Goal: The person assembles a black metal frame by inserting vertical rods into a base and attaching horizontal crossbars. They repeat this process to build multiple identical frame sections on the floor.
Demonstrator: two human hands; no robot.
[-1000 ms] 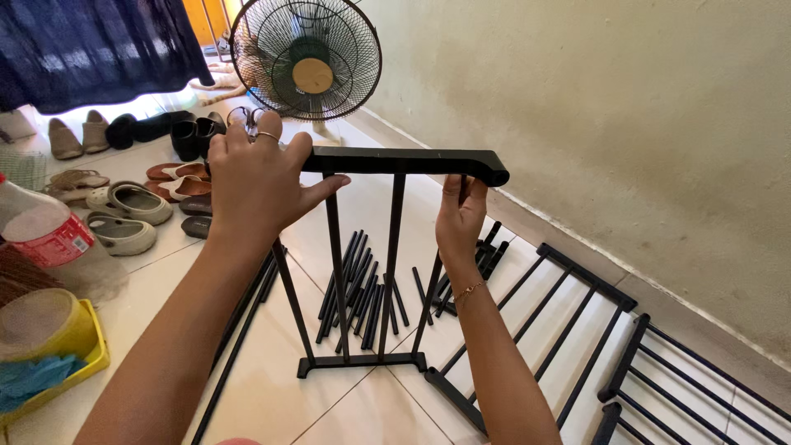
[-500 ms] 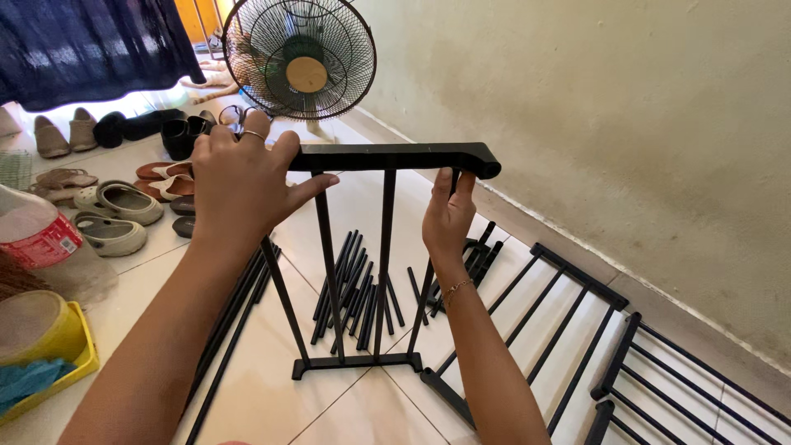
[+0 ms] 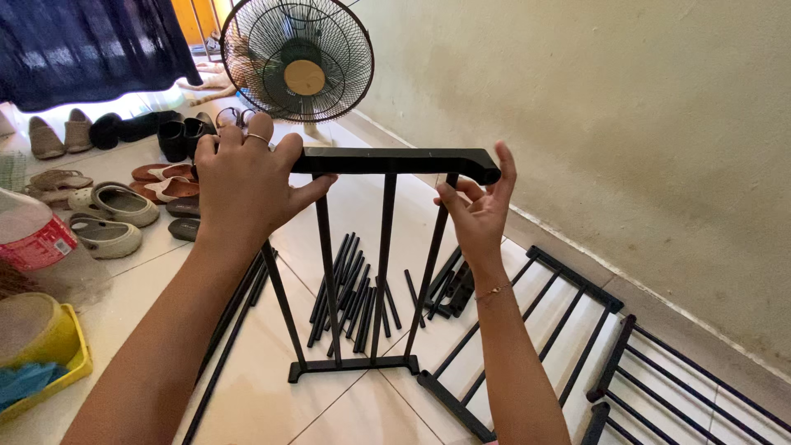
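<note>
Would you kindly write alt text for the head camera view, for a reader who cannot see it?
Two hands hold a black metal rack panel upright on a tiled floor: the left hand grips its top bar, the right hand touches the bar's other end. Loose black rods, more panels, a fan and shoes lie around.

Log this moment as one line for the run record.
left hand: grips top bar of upright black rack panel | right hand: open at bar's right end | floor: loose black rods, flat rack panels | behind: fan

Rack panel's left end behind left hand
</note>
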